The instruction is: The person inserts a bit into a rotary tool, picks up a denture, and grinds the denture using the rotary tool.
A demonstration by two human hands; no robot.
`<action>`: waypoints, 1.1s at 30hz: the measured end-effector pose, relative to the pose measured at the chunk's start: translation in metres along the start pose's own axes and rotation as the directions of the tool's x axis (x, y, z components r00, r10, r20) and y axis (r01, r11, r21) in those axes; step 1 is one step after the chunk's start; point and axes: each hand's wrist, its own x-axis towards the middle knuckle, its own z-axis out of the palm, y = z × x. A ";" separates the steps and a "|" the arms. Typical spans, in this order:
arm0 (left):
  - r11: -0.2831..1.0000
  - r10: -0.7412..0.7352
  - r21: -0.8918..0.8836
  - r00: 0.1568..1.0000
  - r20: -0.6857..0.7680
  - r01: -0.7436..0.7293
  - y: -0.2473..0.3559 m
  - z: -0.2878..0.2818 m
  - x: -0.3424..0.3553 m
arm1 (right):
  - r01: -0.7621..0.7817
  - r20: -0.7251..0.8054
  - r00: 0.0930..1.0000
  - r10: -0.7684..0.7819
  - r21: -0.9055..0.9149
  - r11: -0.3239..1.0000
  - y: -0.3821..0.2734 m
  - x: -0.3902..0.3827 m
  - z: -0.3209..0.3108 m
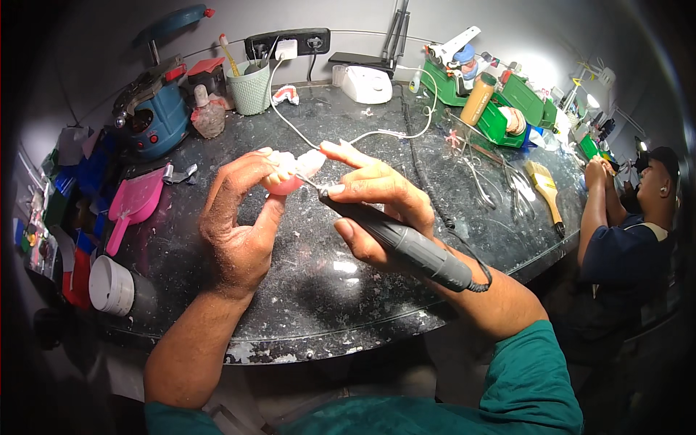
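Note:
Between the thumb and fingers of my left hand (238, 221) is a denture (281, 187), pink at the base with pale teeth. My right hand (384, 185) grips a dark rotary handpiece (402, 245) like a pen, its cord trailing from the back end. The handpiece's thin metal bur reaches the denture; whether it touches the surface is too small to tell. Fingers of my right hand extend close to the denture's right side. Pale dust coats my left hand. Both hands are raised over the dark, dust-speckled bench (290, 312).
A pink dustpan (138, 196), white tub (112, 286) and blue machine (152, 119) stand left. Behind are a woven cup (249, 93) and white control box (367, 85). Rightward lie wire tools (478, 174), a brush (544, 188) and green bins (500, 123). A co-worker (631, 232) sits far right.

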 end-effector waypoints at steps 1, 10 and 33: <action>1.000 -0.003 0.006 1.000 0.002 0.003 0.001 0.000 0.000 | -0.001 0.000 1.000 0.001 -0.001 1.000 -0.001 0.000 0.001; 0.999 -0.028 0.014 0.998 -0.048 0.029 0.002 0.002 0.001 | -0.081 -0.095 0.992 0.082 0.022 0.996 -0.003 -0.001 0.004; 1.000 -0.028 0.012 1.000 0.008 0.028 0.004 0.001 0.000 | -0.121 -0.044 0.992 0.120 -0.031 0.992 -0.005 -0.002 0.002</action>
